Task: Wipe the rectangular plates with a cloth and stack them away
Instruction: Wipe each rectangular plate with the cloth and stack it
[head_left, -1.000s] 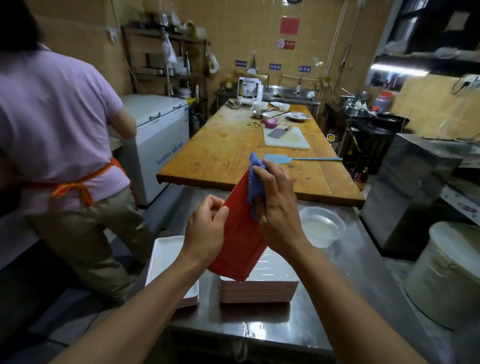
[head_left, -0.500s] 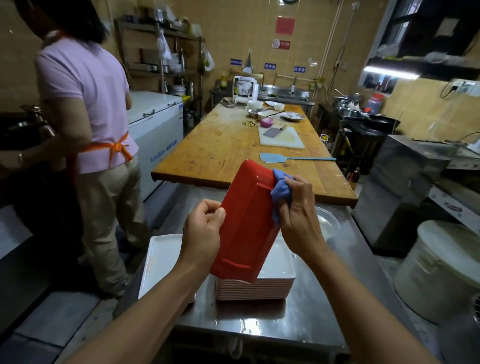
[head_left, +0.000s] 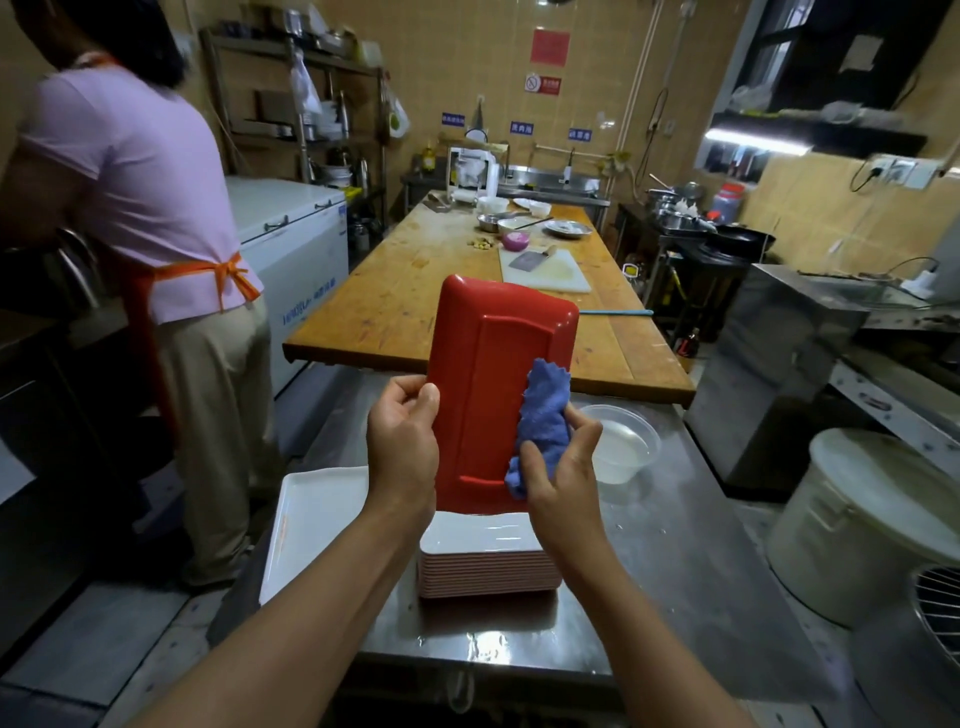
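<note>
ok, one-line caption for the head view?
Left hand holds a red rectangular plate upright while right hand wipes it with a blue cloth.

Clear bowl (head_left: 621, 441) beside wooden table (head_left: 415, 312)

Signs hang on the tiled back wall of a kitchen: a red notice (head_left: 550, 47), a no-smoking symbol on a small red-and-white sign (head_left: 543, 83) and three blue labels (head_left: 521, 128), their characters too small to read. Blue lettering on the white chest freezer (head_left: 308, 307) is likewise illegible.
</note>
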